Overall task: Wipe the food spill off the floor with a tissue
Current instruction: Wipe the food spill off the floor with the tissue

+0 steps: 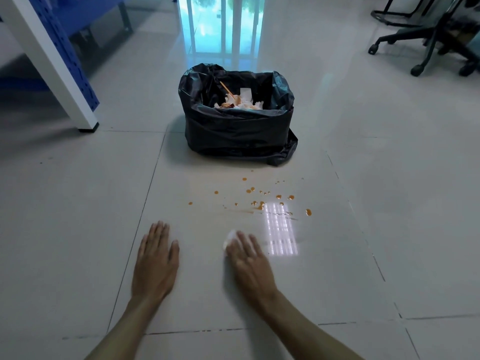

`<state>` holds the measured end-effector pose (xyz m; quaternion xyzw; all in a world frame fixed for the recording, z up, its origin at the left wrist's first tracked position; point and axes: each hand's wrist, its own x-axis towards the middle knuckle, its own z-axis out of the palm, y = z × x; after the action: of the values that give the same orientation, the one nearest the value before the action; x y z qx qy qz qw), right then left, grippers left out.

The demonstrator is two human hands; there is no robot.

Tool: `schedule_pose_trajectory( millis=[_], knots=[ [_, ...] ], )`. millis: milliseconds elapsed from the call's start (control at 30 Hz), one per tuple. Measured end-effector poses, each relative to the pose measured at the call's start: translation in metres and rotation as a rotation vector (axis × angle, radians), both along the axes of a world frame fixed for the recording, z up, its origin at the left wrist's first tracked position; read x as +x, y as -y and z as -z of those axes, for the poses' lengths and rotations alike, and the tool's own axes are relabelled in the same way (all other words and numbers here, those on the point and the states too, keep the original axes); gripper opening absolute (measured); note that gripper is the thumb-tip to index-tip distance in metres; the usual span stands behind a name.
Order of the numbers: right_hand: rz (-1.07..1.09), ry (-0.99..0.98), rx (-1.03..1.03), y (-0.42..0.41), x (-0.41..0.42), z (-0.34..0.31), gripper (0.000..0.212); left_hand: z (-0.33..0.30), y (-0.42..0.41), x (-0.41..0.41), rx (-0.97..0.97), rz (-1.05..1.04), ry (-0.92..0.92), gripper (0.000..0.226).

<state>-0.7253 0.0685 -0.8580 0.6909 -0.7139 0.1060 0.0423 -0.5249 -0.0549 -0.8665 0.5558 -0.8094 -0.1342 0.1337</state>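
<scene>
On the floor (337, 268), near side: my two hands, palms down on the pale tile.
Right hand (249, 258): pressing a white tissue (230, 237), only its edge showing past my fingers.
Left hand (155, 261): flat, fingers spread, holding nothing.
Spill (259, 201): orange drops and a smear, ahead of the tissue, not touching it.
Bin (237, 113): black-bagged, beyond the spill, used tissues inside.
</scene>
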Motion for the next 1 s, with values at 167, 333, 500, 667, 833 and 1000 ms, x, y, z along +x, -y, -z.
schedule_pose_trajectory(
  millis=[167, 333, 500, 667, 833, 1000],
  knots=[
    [-0.181, -0.081, 0.08, 0.015, 0.03, -0.009, 0.052, 0.001, 0.001, 0.002, 0.006, 0.007, -0.001, 0.065],
    [-0.147, -0.179, 0.091, -0.013, -0.028, -0.007, 0.052, 0.0, -0.002, 0.004, 0.014, 0.026, 0.0, 0.066],
    [0.204, -0.164, 0.058, -0.062, -0.11, -0.013, 0.048, -0.002, -0.004, 0.006, 0.033, 0.062, 0.017, 0.07],
    [0.336, -0.093, 0.077, -0.06, -0.103, -0.007, 0.061, 0.0, -0.008, 0.007, 0.034, 0.076, 0.038, 0.071],
    [0.129, 0.021, 0.072, -0.009, -0.028, 0.007, 0.06, 0.009, -0.005, 0.012, 0.019, 0.113, 0.072, 0.072],
    [-0.157, -0.035, 0.228, 0.014, 0.023, -0.004, 0.042, -0.002, -0.004, 0.017, 0.092, 0.125, 0.059, 0.067]
  ],
)
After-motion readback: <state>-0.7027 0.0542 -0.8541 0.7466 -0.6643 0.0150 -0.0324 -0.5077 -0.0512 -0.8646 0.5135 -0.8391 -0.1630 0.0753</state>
